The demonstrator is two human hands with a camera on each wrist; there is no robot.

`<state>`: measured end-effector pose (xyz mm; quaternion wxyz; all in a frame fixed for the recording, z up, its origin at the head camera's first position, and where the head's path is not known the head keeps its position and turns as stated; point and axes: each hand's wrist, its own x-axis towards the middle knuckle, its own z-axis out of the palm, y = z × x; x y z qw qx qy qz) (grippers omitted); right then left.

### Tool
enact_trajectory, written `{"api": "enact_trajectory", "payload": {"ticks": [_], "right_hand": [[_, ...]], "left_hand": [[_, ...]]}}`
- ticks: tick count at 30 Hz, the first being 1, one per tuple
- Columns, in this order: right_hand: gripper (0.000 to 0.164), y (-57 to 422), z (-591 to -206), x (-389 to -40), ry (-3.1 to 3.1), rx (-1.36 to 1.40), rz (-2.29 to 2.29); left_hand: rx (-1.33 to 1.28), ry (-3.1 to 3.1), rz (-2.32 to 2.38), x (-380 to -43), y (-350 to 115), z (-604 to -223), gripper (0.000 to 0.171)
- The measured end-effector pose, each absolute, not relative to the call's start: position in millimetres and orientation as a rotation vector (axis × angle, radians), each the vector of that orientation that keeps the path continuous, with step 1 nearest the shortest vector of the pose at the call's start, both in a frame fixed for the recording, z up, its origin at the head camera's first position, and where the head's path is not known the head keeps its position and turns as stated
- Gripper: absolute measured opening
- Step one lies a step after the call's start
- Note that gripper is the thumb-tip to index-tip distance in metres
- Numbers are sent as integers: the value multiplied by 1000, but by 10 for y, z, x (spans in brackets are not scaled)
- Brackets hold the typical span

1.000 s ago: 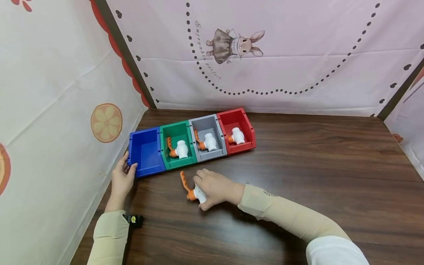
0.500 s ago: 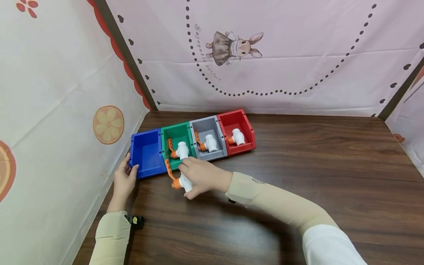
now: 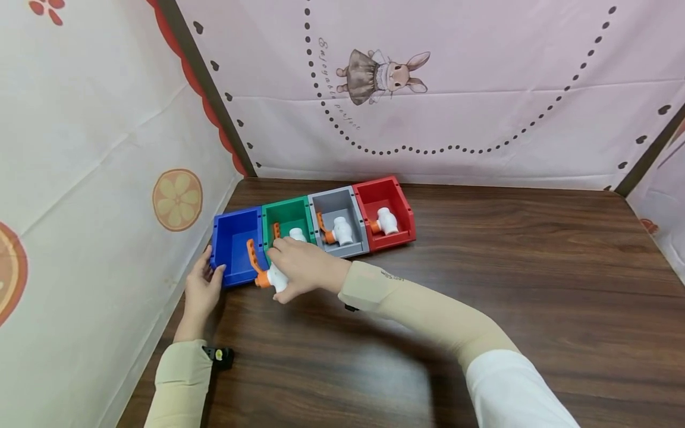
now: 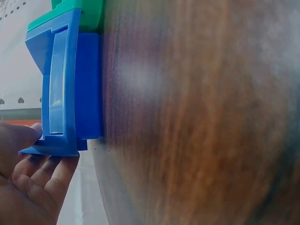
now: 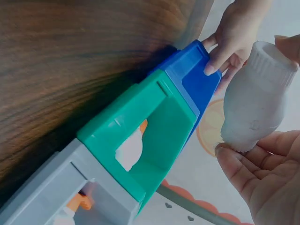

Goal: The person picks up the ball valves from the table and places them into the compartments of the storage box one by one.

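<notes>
My right hand [image 3: 302, 266] pinches a white ball valve [image 5: 255, 101] with an orange lever handle [image 3: 253, 255]. Thumb and fingers hold it by its two ends, in front of the blue and green bins, overlapping their front edges in the head view. At the blue bin's [image 3: 233, 246] outer left side, my left hand [image 3: 200, 291] grips its wall, thumb on the front corner and fingers against the outside. No valve shows in the blue bin. Similar valves lie in the green bin [image 3: 286, 208], the grey bin [image 3: 329, 203] and the red bin [image 3: 381, 191].
The bins stand joined in a slanting row on the dark wooden table [image 3: 508, 273]. A white cloth wall [image 3: 107, 196] rises close to the left of the blue bin. Behind the table hangs a pink cloth [image 3: 481, 89] with a rabbit print.
My right hand has carried the valve leftward and toward the bins, from the table in front to the blue bin's front edge. The left hand keeps its hold on the blue bin.
</notes>
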<state>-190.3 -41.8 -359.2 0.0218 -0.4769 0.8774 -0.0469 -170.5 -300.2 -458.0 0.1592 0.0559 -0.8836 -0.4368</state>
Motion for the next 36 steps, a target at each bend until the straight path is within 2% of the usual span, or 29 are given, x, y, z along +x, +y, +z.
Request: {"api": "enact_trajectory", "payload": {"ticks": [10,17,22,36], "right_hand": [[79,-566,-3562,-2007,2731,-1453,-151],[75,-679,-3531,-2119,2732,-1453,-211],[81,-812,-3510,-2202,2733,-1470,-216],[79,-1134,-3588,-2341,2706,-1453,-137]], "left_hand": [[141,-2538,-1269,-1701,-2980,-4586,55],[174,-2573,-1261,-1696,-2998,-4587,56],[171,-2583,-1244,-1691,-3023,-4564,56],[110,-2548,-1307,-1705,-3030,-4578,56]]}}
